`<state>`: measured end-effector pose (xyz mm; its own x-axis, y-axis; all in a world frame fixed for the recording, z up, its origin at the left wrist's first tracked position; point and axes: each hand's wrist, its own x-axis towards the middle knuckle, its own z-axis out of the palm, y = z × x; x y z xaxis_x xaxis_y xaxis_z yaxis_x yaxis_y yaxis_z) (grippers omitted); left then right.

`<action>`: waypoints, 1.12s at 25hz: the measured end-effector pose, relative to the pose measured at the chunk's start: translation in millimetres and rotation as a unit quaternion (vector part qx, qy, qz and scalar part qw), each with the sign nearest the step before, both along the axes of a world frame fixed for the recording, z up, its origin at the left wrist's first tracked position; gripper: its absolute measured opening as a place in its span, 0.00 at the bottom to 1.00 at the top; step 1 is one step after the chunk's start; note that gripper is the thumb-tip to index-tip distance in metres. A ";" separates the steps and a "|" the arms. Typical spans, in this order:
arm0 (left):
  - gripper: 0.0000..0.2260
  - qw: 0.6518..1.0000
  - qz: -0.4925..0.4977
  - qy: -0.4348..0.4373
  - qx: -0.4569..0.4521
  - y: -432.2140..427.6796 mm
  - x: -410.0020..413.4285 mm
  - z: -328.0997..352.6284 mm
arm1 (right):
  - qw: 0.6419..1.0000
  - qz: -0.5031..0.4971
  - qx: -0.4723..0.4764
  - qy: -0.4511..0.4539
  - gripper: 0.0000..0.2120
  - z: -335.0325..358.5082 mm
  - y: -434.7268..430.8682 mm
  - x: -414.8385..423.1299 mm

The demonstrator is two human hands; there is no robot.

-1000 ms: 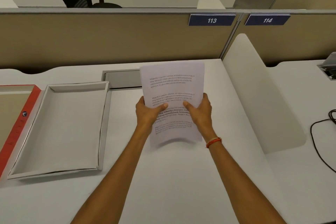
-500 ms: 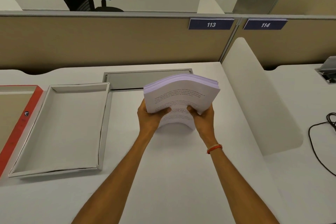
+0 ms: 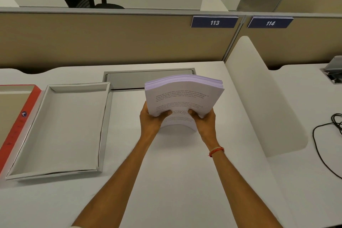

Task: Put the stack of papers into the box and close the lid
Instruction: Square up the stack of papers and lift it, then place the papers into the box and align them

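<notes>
A thick stack of printed white papers (image 3: pixel 183 94) stands on its lower edge on the desk, bowed and leaning away from me. My left hand (image 3: pixel 150 118) grips its lower left side and my right hand (image 3: pixel 204 120) grips its lower right side, thumbs on the printed face. To the left lies a shallow white open box (image 3: pixel 106 116), nothing in it. Further left, at the frame's edge, a red-rimmed lid (image 3: pixel 22 116) lies upturned with its brown inside showing.
A grey cable hatch (image 3: pixel 129 78) is set in the desk behind the box and papers. A white divider panel (image 3: pixel 259 98) rises on the right. Beyond it a black cable (image 3: pixel 320 146) trails on the neighbouring desk. A beige partition (image 3: pixel 111 39) closes off the back.
The stack, earlier held up facing me, has been tipped away and lowered so its top edge and sheet ends show. Both hands keep their grip.
</notes>
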<state>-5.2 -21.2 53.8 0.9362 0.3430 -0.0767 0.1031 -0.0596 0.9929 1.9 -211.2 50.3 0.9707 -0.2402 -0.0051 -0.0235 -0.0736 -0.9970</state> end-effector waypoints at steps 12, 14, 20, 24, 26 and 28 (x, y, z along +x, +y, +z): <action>0.30 0.994 -0.037 0.052 0.089 16.8 25.9 37.7 | 0.992 0.009 -0.104 0.070 0.26 46.7 8.0 23.9; 0.31 0.989 -0.039 0.087 0.117 19.0 28.2 43.5 | 0.986 0.020 -0.137 0.096 0.29 54.0 9.1 27.4; 0.25 0.978 -0.056 0.140 0.143 24.9 14.8 41.5 | 0.974 0.053 -0.148 0.162 0.27 51.1 13.1 15.9; 0.26 0.974 -0.045 0.143 0.170 35.2 4.7 45.0 | 0.972 0.062 -0.157 0.163 0.26 49.4 28.7 10.9; 0.26 0.973 -0.040 0.142 0.178 47.5 -0.6 47.1 | 0.971 0.073 -0.159 0.161 0.26 48.5 41.9 9.9; 0.27 0.973 -0.031 0.141 0.179 63.9 -7.6 48.6 | 0.970 0.087 -0.159 0.161 0.26 47.4 59.2 7.7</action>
<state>-12.8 42.7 102.4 0.9149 0.3381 -0.2205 0.3544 -0.4116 0.8397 9.5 -152.0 97.7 0.9569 -0.1114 -0.2681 -0.2900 -0.4065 -0.8664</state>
